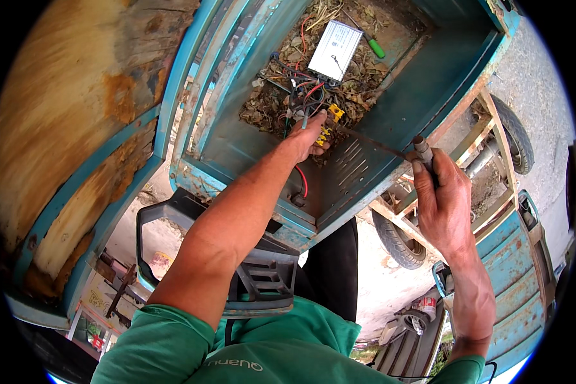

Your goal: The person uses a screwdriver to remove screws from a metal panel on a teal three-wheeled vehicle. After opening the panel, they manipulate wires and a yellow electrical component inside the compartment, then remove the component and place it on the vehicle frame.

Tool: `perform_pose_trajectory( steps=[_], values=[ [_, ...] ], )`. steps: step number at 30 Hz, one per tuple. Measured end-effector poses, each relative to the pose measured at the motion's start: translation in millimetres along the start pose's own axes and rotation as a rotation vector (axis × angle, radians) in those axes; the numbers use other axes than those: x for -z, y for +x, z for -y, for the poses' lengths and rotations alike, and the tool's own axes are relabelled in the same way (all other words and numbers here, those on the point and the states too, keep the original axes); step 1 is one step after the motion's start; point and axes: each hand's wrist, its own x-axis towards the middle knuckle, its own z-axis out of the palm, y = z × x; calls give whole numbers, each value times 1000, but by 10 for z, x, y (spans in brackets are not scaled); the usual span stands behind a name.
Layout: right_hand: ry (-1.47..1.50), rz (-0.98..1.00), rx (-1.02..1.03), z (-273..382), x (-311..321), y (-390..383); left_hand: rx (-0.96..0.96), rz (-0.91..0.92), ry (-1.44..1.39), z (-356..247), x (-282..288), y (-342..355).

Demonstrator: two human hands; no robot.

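Note:
My left hand (306,136) is closed on a yellow connector block (336,114) amid tangled wires (301,93) in the teal metal compartment (422,77). My right hand (443,201) grips a long screwdriver (423,149), whose thin shaft runs left toward the connector block; its tip is hard to make out. A silver controller box (333,48) lies on dry leaves above the wiring, and a green-handled screwdriver (376,48) lies beside it. A red cable (304,179) hangs below my left hand.
A rusty panel (77,96) with blue edging fills the left side. A black plastic frame (148,237) sits below the compartment. At the right are a metal frame with tyres (400,246) and rusty blue sheet metal (512,275). Assorted parts (416,320) lie on the ground.

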Motion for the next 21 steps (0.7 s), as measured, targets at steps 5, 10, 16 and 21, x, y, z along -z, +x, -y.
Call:
perform_pose_trajectory(
  steps=[5,10,16,21],
  values=[
    [23,-16,-4,1,-23,39,22,27,-2,2,12,38],
    [175,-40,-141,-51,-59,39,0,-4,-15,2,-11,-11],
    [514,-91,-385,-93,-164,-3,29,26,-31,21,23,71],
    [369,-56,-255,-105,-143,-2,27,28,-45,38,26,91]
  ],
)
